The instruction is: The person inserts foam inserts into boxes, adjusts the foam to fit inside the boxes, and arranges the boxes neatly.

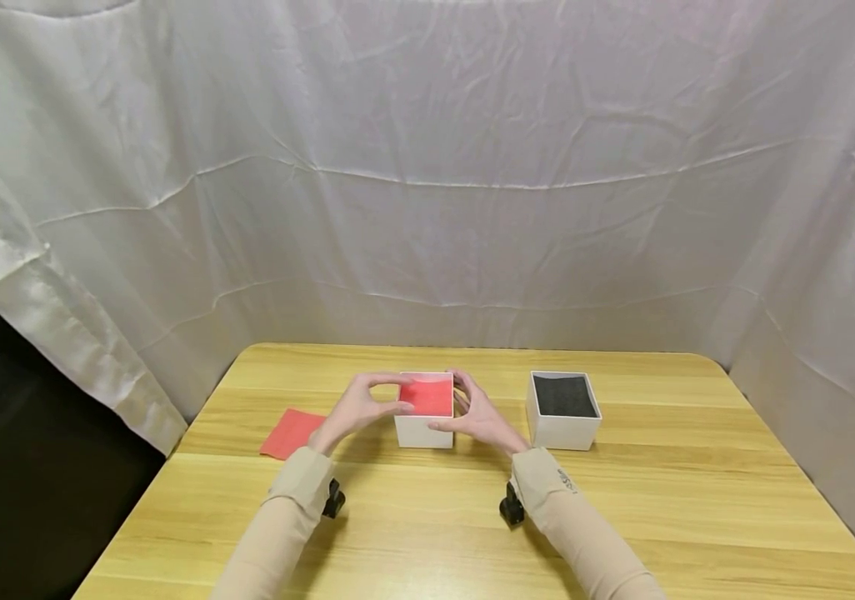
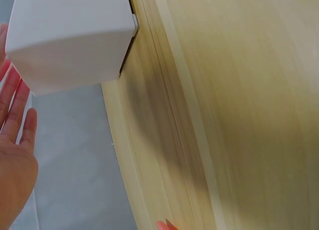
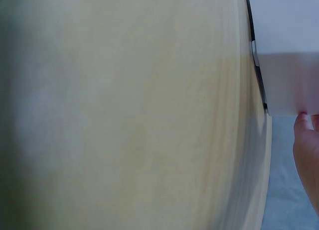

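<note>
A white box [image 1: 424,433] stands near the middle of the table, a flat red sheet [image 1: 427,398] filling its open top. From the left, my left hand [image 1: 358,408] reaches to the box, its thumb and extended fingers over the left rim at the red sheet's edge. In the left wrist view its fingers [image 2: 16,103] stretch out beside the box [image 2: 75,51]. My right hand [image 1: 482,419] grips the right side, thumb on the front face and fingers bent around the back right corner. The right wrist view shows a fingertip against the box wall [image 3: 289,80].
Another red sheet [image 1: 292,432] lies flat on the table [image 1: 427,525], left of my left hand. Right of my right hand stands a second white box [image 1: 564,432] with a dark grey sheet [image 1: 564,397] inside. Pale curtains [image 1: 427,233] hang behind the table.
</note>
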Tool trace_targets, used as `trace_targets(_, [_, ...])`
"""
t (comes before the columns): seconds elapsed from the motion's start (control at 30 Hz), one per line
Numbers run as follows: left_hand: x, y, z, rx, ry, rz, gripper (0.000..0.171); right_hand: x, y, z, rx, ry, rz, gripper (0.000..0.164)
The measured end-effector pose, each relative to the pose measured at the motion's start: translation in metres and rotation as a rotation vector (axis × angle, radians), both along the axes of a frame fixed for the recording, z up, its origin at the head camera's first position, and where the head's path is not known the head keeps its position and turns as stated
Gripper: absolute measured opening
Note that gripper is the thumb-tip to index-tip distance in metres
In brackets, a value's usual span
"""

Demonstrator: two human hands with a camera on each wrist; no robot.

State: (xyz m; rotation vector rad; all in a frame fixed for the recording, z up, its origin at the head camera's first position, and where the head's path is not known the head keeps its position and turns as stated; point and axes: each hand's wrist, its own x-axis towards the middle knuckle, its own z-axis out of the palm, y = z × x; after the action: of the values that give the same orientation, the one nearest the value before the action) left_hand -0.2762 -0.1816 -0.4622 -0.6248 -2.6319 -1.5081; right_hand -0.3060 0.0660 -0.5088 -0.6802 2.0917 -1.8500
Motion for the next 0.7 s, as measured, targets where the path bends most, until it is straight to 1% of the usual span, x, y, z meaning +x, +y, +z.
trace_targets(0.27, [0.002,-0.005,0.0,0.025,0.023,0.014,0.046,0.001,0.0,0.001,0.013,0.003,0.01,0.097])
trace_targets(0.53, [0.007,-0.011,0.003,0.001,0.023,0.032,0.046,0.002,0.0,0.002,0.002,0.0,0.006,0.096])
trace_targets(0.7, [0.01,-0.017,0.001,-0.013,0.028,0.045,0.047,0.002,-0.001,0.002,0.001,0.0,-0.003,0.094])
